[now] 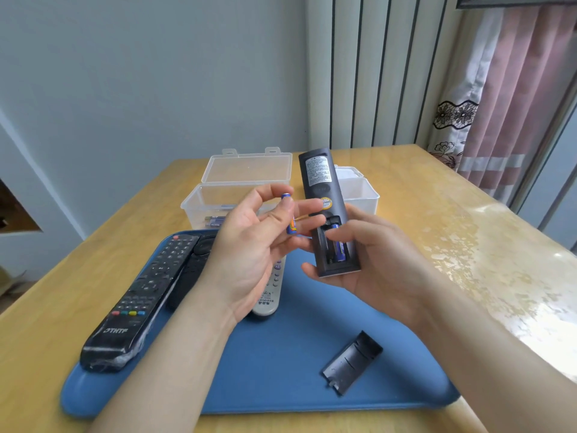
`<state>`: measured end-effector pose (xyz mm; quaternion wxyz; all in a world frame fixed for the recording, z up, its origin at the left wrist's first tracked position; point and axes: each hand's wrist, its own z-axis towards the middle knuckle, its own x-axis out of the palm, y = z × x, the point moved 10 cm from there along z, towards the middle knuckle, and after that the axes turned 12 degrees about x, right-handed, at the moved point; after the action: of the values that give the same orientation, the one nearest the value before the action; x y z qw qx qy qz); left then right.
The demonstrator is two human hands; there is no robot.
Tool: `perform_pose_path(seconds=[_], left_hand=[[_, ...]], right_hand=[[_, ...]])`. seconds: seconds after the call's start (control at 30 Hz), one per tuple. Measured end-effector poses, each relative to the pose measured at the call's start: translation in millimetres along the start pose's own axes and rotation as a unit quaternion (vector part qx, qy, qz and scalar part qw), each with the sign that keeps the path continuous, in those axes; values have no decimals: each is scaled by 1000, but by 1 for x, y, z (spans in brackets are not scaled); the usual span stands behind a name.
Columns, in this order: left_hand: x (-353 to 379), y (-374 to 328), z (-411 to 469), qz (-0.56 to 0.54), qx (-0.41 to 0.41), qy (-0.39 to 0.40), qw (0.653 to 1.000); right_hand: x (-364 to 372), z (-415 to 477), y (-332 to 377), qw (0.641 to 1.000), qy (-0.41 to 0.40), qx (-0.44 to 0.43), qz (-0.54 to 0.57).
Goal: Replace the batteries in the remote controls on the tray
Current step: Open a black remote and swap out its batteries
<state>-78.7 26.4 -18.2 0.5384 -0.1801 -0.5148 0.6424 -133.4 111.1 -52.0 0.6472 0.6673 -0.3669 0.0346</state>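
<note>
My right hand (371, 260) holds a dark remote (324, 195) back side up above the blue tray (281, 370), thumb across its uncovered battery bay. One blue battery (340, 250) lies in the bay. My left hand (249, 245) pinches a second blue battery (290, 214) between fingers and thumb, just left of the remote. The remote's black battery cover (352, 367) lies loose on the tray near its front right. Three other remotes lie on the tray's left: a black THTF one (140, 301), another black one (190, 270) and a grey one (271, 292).
A clear plastic box (218, 198) with its lid up stands behind the tray and holds batteries (215, 220). A white container (362, 192) sits behind the held remote. The wooden table (468, 245) has a glossy cover; curtains hang at the right.
</note>
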Motion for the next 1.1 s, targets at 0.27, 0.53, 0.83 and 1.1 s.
perform_pose_path(seconds=[0.27,0.53,0.83,1.1], left_hand=[[1,-5,-3,10,52,-61,997],[0,-15,-4,236,137,-39,961],[19,-33,-13,421,270,6,866],[38,-32,-19,550,361,104,746]], right_hand=[[-3,3,-5,999,-28,4,19],[1,2,-1,999,-26,-27,2],[-7,-5,13,989,-115,-89,-12],[-4,-7,19,994,-60,-89,-36]])
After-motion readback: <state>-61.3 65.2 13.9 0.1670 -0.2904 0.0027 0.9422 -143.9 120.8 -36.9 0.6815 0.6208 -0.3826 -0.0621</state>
